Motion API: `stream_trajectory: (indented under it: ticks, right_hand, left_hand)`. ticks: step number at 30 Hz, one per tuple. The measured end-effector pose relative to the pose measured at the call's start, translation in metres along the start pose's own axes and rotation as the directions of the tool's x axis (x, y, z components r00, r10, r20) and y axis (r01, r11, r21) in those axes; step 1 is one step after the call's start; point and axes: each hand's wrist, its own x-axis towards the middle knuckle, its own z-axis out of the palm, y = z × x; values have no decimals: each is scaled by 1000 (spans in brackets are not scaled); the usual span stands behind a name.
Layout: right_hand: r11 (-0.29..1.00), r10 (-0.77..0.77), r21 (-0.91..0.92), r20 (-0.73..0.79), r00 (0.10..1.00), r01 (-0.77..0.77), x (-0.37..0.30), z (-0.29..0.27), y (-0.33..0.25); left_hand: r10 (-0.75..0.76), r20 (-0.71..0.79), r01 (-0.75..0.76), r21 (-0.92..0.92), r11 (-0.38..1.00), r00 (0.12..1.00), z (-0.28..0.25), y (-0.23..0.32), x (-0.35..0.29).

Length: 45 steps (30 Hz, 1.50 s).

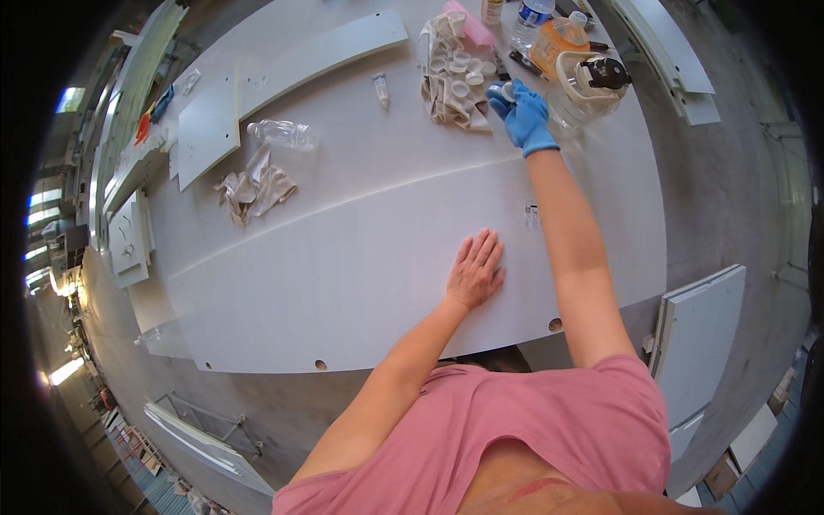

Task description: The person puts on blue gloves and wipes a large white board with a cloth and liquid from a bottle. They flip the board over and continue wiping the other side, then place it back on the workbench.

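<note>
My bare left hand (477,270) lies flat on a large white panel (343,283), fingers stretched out, with nothing in it. My right arm reaches to the far side, where my right hand (525,120) wears a blue glove. Its fingers are closed round a small whitish cup (507,91), partly hidden by the glove. Just left of that hand, several similar small white cups sit on a crumpled beige cloth (436,94). A large clear jug (592,86) with a black top stands close by on the right.
Behind the glove are an orange-filled bottle (558,45), a water bottle (530,21) and a pink roll (470,24). A small tube (381,90), a clear plastic bottle (283,135), a rag (256,184) and narrower panels (322,64) lie toward the left. More panels (697,335) stand at right.
</note>
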Motion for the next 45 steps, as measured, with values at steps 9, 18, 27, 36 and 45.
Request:
stream_trajectory:
  ticks: [9,18,27,36,45]
  right_hand:
    - [957,19,-291,93,995,9,-212,-22,20]
    - [550,-115,-742,386,915,383,-363,-39,102]
    - [585,-233,-718,298,926,378,-414,-54,120]
    - [282,-791,-913,-47,611,294,-427,-189,108]
    - [-186,-870,-972,94,483,-145,-433,-252,139]
  left_hand:
    - [-333,-152,214,-513,831,931,18,-25,-4]
    - [103,656,390,-308,-868,748,6,-56,-48]
    - [107,747,559,-387,-733,656,-53,-8,-67]
    - [-338,784,663,-620,-419,520,-57,-9,-70]
    - [-475,769,760,-591,-271,429,-71,-31,-109]
